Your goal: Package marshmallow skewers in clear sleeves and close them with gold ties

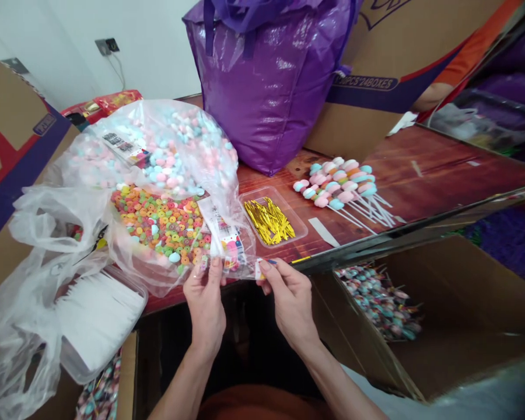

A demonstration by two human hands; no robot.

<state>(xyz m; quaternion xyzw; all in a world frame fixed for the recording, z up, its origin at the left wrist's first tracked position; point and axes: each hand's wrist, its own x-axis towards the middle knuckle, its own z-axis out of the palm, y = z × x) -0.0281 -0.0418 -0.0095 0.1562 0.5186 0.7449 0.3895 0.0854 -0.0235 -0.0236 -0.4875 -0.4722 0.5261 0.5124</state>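
Left hand [207, 309] pinches the left end of a clear printed wrapper [246, 270], thumb against fingers; right hand [295, 303] pinches its right end the same way; wrapper sits between them at the table [402, 166]'s near edge, near side of the gold ties [269, 220]; pinch light and even, film taut, not stretched; can't make out the film's opening; fingertips partly hidden; far right, orange sleeve [479, 55] cut off by frame.

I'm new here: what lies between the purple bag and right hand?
The head view shows a clear tray of gold strips between the purple bag and right hand.
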